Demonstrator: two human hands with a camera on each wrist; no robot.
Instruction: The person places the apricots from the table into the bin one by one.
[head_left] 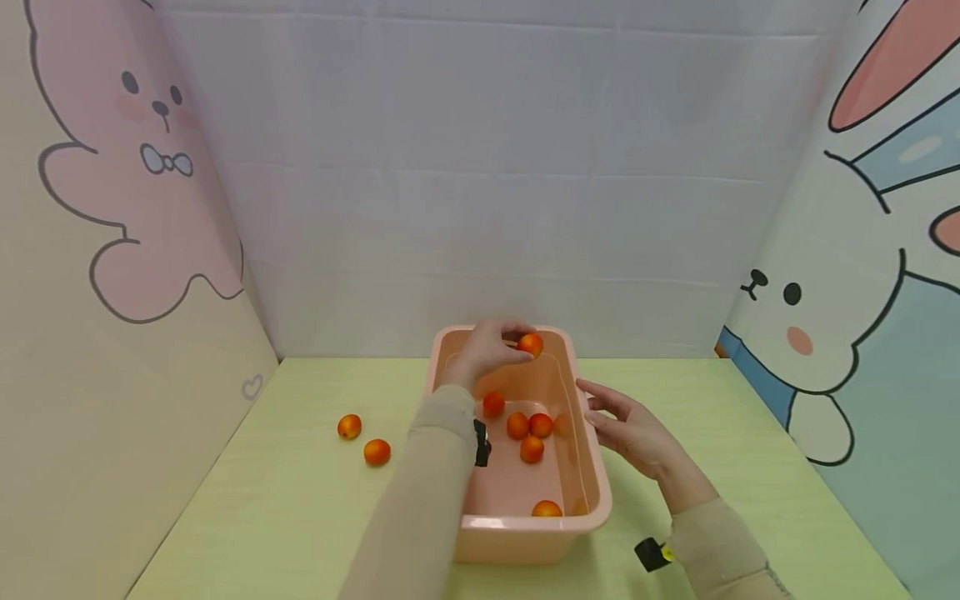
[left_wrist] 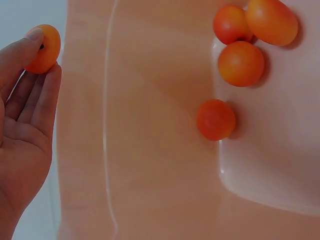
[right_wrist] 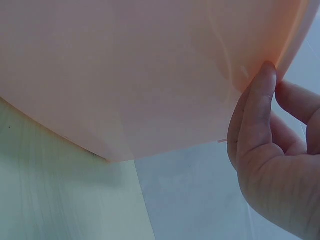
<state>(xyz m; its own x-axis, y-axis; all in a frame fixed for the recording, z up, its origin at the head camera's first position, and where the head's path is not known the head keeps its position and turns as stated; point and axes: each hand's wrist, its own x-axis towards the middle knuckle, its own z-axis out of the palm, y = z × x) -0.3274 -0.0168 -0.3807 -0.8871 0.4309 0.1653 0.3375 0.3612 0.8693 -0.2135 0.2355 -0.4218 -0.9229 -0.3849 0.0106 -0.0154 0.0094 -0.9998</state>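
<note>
- Right hand (head_left: 637,433), nearest, rests with fingers spread against the outer side wall of the pink tub (head_left: 588,467), steadying it.
- Left hand (head_left: 483,354), farther off, pinches one orange fruit (head_left: 530,344) at its fingertips above the tub's far end.
- Placing seems under way; next, the pinch should loosen over the fruits below (head_left: 528,429).
- Two loose fruits (head_left: 363,439) wait left of that arm.
</note>
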